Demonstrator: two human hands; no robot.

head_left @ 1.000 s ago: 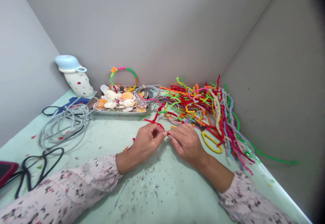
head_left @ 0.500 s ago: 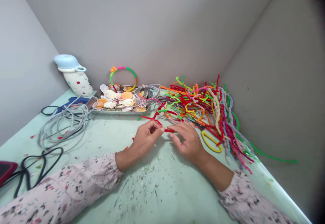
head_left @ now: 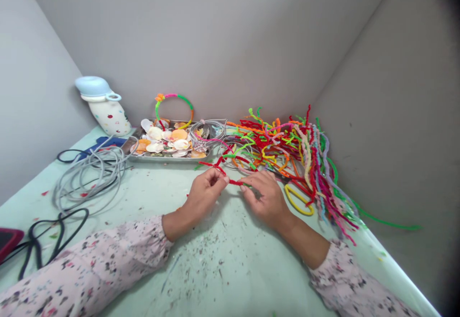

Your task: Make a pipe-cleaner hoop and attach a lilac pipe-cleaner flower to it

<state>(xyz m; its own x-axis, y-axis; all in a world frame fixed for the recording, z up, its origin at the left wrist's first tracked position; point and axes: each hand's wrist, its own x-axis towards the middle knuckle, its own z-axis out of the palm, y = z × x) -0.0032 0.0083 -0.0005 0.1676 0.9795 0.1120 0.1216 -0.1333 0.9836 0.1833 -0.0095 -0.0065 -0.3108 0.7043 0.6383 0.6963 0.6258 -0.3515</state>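
A red fuzzy pipe cleaner (head_left: 235, 182) stretches between my two hands above the middle of the table. My left hand (head_left: 206, 190) pinches it with thumb and fingertips, and a red end sticks out beyond the fingers on the far side. My right hand (head_left: 266, 197) has thumb and index closed on the other stretch, where a bit of green shows by the fingertips. Just beyond my right hand lies a big heap of coloured pipe cleaners (head_left: 280, 139). A pair of scissors with a yellow handle (head_left: 299, 200) lies beside that hand, its blades partly under the heap.
A metal tray (head_left: 168, 158) of seashells stands at the back, with a multicoloured ring (head_left: 193, 107) upright in it. Coiled grey cable (head_left: 89, 182), a black cord (head_left: 59, 226), a white bottle (head_left: 109, 115) and a red-edged device (head_left: 10, 242) are at the left. Walls rise behind and at the right.
My left hand has shifted slightly left and up, and more of the red pipe cleaner shows between my hands. My right hand has barely moved.
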